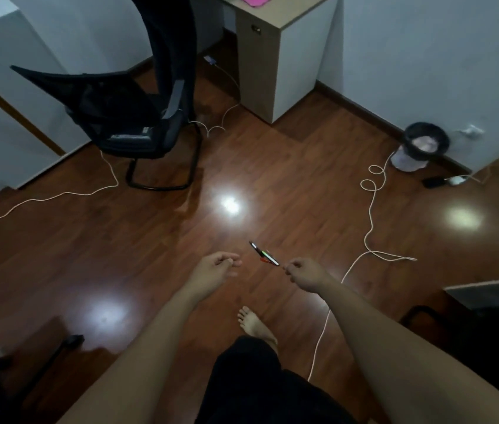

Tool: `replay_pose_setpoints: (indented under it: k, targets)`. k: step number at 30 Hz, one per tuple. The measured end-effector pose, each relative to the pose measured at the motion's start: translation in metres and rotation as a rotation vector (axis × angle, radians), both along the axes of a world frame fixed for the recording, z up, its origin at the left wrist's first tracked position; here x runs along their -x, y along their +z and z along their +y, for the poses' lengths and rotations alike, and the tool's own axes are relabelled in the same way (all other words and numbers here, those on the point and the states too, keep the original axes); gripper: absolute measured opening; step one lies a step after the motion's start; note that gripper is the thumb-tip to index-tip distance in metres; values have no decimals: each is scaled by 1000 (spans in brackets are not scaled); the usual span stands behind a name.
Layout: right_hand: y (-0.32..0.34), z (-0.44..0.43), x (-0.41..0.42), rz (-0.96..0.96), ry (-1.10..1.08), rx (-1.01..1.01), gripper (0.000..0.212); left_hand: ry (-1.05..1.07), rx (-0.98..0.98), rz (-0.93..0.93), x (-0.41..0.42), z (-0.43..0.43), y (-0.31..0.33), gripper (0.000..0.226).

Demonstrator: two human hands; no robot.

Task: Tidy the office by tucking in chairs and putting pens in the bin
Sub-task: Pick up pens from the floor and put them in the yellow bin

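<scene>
My right hand pinches the near end of a small bunch of pens, dark, white and red, which stick out to the upper left above the wooden floor. My left hand hovers just left of the pens with loosely curled fingers and nothing in it. A black mesh office chair stands at the upper left, pulled away from the desk. A small round bin with a dark liner sits on the floor by the wall at the right.
White cables loop over the floor on the right and run left past the chair. A pink item lies on the desk. Another dark chair is at the lower right. My bare foot rests on the floor.
</scene>
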State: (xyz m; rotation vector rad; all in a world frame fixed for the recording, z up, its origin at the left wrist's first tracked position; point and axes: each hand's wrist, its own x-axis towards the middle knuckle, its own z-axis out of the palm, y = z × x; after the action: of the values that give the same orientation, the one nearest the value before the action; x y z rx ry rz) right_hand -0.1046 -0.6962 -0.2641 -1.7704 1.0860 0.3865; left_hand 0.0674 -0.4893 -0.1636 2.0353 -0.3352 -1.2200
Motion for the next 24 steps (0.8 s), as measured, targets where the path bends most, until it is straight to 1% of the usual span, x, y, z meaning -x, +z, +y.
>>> replay_pose_setpoints:
  k: [2, 5, 9, 12, 14, 16, 20, 24]
  targets:
    - [1, -17, -18, 32, 27, -3, 28, -6, -19, 31, -18, -23, -15, 30]
    - [3, -43, -44, 42, 76, -4, 35, -21, -54, 81, -42, -56, -33, 32]
    - [1, -72, -71, 33, 75, -18, 23, -25, -67, 94, -70, -98, -51, 33]
    - [-12, -95, -81, 85, 106, -30, 33, -32, -76, 99, -87, -123, -65, 34]
    - [-25, -113, -88, 114, 121, -29, 33, -11, -93, 117, -97, -136, -81, 34]
    - [-43, -129, -94, 151, 147, -39, 31, 9, -124, 132, -106, -148, -99, 34]
    - [-101, -169, -117, 212, 236, -41, 36, 70, -164, 146, -125, -171, -155, 34]
    - [-183, -205, -148, 222, 291, -23, 38, 126, -196, 168, -139, -195, -250, 34]
